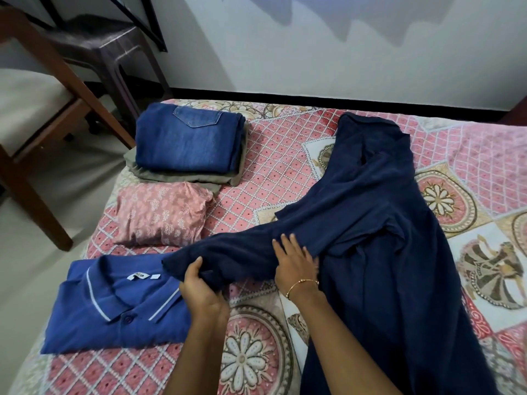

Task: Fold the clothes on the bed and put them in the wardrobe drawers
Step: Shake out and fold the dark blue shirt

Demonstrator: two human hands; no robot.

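Observation:
A dark navy garment lies spread lengthwise over the right half of the bed, one sleeve stretched out to the left. My left hand grips the end of that sleeve from below, thumb on top. Flat on the sleeve near the shoulder rests my right hand, fingers apart, a thin bangle on the wrist. Folded pieces sit to the left: a blue polo shirt, a pink floral garment, and blue jeans stacked on an olive garment.
The bed carries a pink patterned bedspread and stands against a white wall. A wooden chair and a dark plastic stool stand on the floor beyond the left edge. No wardrobe shows.

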